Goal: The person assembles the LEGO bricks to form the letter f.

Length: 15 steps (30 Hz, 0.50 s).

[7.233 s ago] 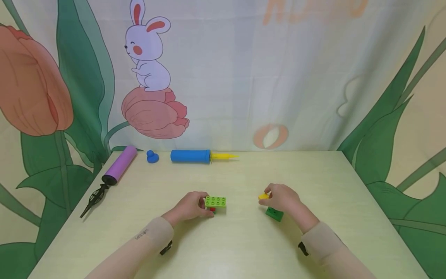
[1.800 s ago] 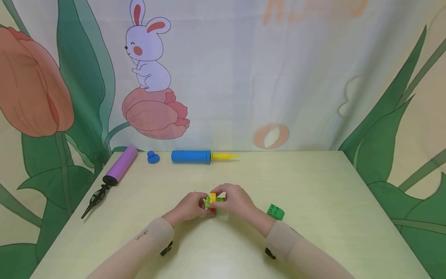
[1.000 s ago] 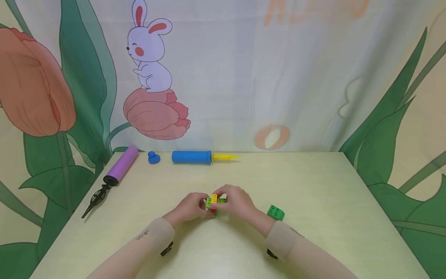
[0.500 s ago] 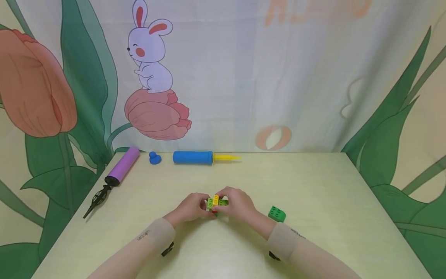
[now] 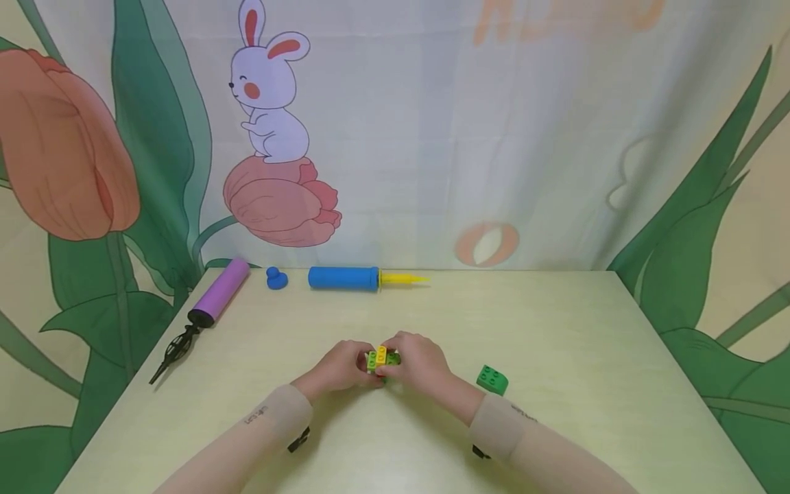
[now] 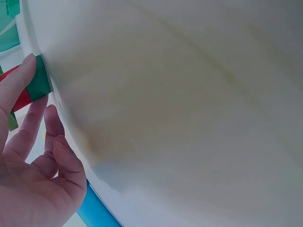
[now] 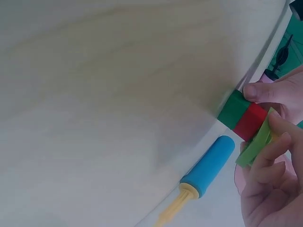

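Note:
At the middle of the table both hands are on one stack of toy building blocks. My left hand grips its lower part, thumb and fingers on the green block at the bottom. Above that come a red block and a lime-green studded plate. A small yellow block stands on the plate's studs, pinched between the thumb and index finger of my right hand. Whether the yellow block is fully seated I cannot tell. Fingers hide part of the plate.
A loose green block lies right of the hands. Along the back edge are a blue pump with a yellow nozzle and a small blue knobbed piece. A purple pump with a black nozzle lies at the left edge.
Since the oldest frame, my right hand has carried the yellow block leftward onto the lime-green plate. Over the last second both hands stay nearly in place, and the view has shifted slightly.

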Motion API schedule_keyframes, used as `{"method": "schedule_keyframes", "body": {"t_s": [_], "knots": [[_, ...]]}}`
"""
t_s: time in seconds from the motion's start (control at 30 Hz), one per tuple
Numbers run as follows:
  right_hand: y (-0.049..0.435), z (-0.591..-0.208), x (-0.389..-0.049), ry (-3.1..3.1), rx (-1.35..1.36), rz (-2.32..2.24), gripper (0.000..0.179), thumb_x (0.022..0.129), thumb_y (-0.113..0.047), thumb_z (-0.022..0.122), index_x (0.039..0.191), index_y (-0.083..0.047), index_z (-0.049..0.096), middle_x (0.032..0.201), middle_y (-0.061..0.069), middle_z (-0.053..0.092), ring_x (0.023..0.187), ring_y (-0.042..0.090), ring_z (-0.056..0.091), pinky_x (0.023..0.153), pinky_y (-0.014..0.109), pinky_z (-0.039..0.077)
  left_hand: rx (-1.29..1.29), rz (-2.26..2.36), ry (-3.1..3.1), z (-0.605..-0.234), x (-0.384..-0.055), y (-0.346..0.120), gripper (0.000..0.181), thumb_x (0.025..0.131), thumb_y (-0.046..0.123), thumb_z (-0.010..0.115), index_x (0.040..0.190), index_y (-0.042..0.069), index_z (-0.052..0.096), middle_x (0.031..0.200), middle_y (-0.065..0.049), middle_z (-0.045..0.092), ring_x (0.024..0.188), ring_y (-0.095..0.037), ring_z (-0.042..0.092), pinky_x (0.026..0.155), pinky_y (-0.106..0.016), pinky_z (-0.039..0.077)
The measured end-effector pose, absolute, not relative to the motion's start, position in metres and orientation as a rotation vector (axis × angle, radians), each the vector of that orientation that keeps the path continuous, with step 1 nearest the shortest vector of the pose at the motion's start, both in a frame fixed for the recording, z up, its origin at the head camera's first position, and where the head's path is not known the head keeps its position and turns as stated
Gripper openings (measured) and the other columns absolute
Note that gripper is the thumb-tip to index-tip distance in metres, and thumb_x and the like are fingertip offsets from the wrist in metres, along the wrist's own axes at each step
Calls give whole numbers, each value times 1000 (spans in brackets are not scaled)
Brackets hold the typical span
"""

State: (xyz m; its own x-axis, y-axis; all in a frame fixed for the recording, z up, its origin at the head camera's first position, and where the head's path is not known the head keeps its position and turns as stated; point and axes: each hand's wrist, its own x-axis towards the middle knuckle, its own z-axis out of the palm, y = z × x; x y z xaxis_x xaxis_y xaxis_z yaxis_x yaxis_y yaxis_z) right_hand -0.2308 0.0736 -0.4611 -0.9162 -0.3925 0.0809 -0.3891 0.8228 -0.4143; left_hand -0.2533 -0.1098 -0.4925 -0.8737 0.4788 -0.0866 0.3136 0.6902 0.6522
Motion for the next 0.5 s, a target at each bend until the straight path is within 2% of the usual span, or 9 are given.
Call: {"method": "schedule_keyframes", "body": {"t_s": [0.3,0.5], "knots": [[78,-464,-237,2895,-622,-777,43,75,-38,83,107,-13,70,99,-5,66,75,9,55,60,24,46,622,957,2645,-492,-253,-109,29,74,30,85,87,15,63,66,1,51,63,-14,44,57,-29,35],[88,-459,-242,2786,-641,-712,60,72,-48,82,119,-16,64,104,-2,64,85,12,56,70,30,46,603,939,2647,-492,-254,-108,29,75,28,84,90,14,64,68,0,52,66,-15,46,60,-29,37]]}}
